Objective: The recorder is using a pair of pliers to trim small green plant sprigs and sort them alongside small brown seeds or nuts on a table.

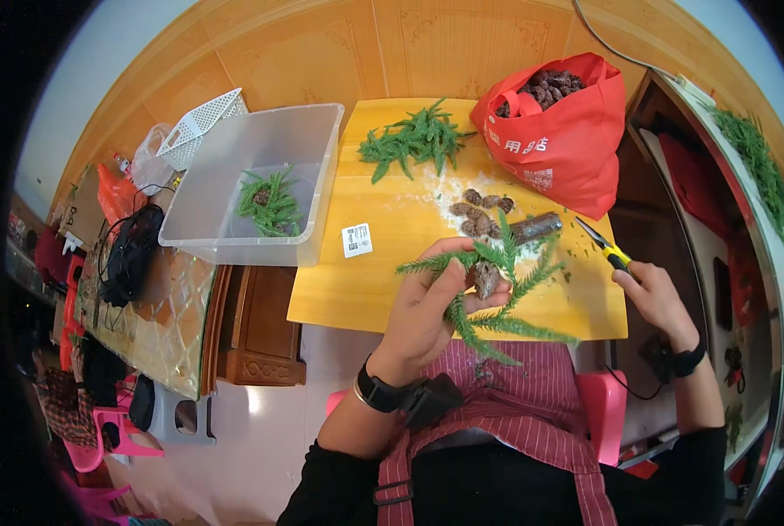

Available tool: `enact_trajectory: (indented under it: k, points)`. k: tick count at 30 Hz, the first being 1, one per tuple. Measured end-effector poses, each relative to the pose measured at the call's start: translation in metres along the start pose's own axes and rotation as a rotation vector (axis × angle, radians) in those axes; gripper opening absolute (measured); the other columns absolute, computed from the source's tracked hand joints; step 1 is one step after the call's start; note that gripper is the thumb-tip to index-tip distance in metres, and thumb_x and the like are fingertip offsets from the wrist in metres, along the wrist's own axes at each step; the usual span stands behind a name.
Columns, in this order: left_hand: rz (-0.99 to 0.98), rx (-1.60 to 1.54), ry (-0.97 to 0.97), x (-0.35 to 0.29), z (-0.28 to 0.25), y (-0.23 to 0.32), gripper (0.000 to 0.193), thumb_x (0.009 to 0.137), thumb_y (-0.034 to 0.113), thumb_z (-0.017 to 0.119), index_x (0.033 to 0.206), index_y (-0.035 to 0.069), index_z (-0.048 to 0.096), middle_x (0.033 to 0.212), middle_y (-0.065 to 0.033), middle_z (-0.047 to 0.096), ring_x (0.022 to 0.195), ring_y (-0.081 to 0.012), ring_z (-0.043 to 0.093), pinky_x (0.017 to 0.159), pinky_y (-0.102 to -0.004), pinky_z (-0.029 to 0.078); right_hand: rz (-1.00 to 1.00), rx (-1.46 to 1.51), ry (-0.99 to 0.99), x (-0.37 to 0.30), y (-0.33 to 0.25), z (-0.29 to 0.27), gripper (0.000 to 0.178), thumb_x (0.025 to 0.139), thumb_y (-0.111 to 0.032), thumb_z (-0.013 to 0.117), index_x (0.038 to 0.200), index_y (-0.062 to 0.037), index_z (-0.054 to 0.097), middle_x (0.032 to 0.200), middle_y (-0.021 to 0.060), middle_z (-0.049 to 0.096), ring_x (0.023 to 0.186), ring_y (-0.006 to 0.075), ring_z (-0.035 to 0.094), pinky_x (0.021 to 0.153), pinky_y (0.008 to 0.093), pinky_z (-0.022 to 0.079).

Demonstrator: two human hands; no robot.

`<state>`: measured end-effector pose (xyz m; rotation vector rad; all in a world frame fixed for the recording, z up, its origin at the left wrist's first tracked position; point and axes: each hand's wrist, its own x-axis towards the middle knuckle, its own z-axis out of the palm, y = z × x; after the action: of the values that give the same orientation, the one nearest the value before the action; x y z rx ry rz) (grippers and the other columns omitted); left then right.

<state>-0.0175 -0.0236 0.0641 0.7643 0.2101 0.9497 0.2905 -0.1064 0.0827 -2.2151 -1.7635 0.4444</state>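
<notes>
While the left grip pinches a green sprig and 1 pine cone over the near edge of the bench, the right grip is closed around the pliers; a slackened pinch could drop the cone, a careless swing snag fronds.

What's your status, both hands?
Left hand holding evergreen sprig with pine cone. Right hand gripping long-nose pliers. Loose pine cones, dark cylinder beyond sprig.
</notes>
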Motion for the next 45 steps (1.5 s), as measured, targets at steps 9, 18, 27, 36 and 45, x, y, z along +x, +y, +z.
enact_trajectory:
  k: [9, 18, 27, 36, 45]
  points:
    - [0.052, 0.111, 0.063, 0.002, 0.001, -0.001, 0.032, 0.085, -0.002, 0.046, 0.116, 0.003, 0.040, 0.105, -0.0189, 0.054, 0.100, -0.0315, 0.056, 0.090, -0.0448, 0.046, -0.094, -0.121, -0.054, 0.015, 0.025, 0.052, 0.030, 0.084, -0.026, 0.054, 0.084, 0.0050, 0.053, 0.084, 0.0262, 0.055, 0.087, 0.0396, 0.051, 0.076, 0.0443, 0.042]
    - [0.029, 0.217, 0.145, 0.004, -0.001, -0.002, 0.030, 0.082, -0.005, 0.049, 0.111, 0.002, 0.043, 0.099, -0.0177, 0.058, 0.096, -0.0289, 0.059, 0.086, -0.0415, 0.050, -0.282, -0.069, 0.005, 0.018, -0.013, 0.023, 0.021, 0.076, -0.016, 0.063, 0.085, 0.0015, 0.057, 0.082, 0.0175, 0.061, 0.077, 0.0328, 0.059, 0.068, 0.0378, 0.046]
    - [0.355, 0.790, 0.437, 0.006, -0.008, 0.077, 0.025, 0.078, 0.006, 0.065, 0.101, 0.003, 0.056, 0.090, -0.0032, 0.060, 0.078, -0.0092, 0.056, 0.067, -0.0216, 0.045, -0.525, 0.519, 0.340, 0.018, -0.081, 0.005, 0.008, 0.078, -0.003, 0.056, 0.077, 0.0039, 0.060, 0.072, 0.0102, 0.063, 0.070, 0.0156, 0.060, 0.064, 0.0247, 0.045]
    - [0.428, 1.239, 0.658, 0.031, -0.063, 0.225, 0.059, 0.076, 0.023, 0.069, 0.118, -0.007, 0.042, 0.107, -0.0132, 0.056, 0.101, -0.0196, 0.053, 0.091, -0.0280, 0.038, -0.537, 0.631, -0.062, 0.043, -0.053, 0.082, 0.007, 0.080, -0.004, 0.059, 0.079, 0.0025, 0.058, 0.071, 0.0086, 0.060, 0.067, 0.0144, 0.058, 0.063, 0.0254, 0.046]
    - [0.266, 1.228, 0.242, 0.108, 0.007, 0.152, 0.050, 0.082, 0.019, 0.064, 0.124, 0.001, 0.044, 0.116, -0.0135, 0.050, 0.107, -0.0186, 0.049, 0.090, -0.0275, 0.040, -0.584, 0.643, -0.043, 0.047, -0.046, 0.105, 0.008, 0.079, -0.007, 0.061, 0.081, 0.0010, 0.059, 0.075, 0.0122, 0.061, 0.069, 0.0219, 0.060, 0.063, 0.0284, 0.047]
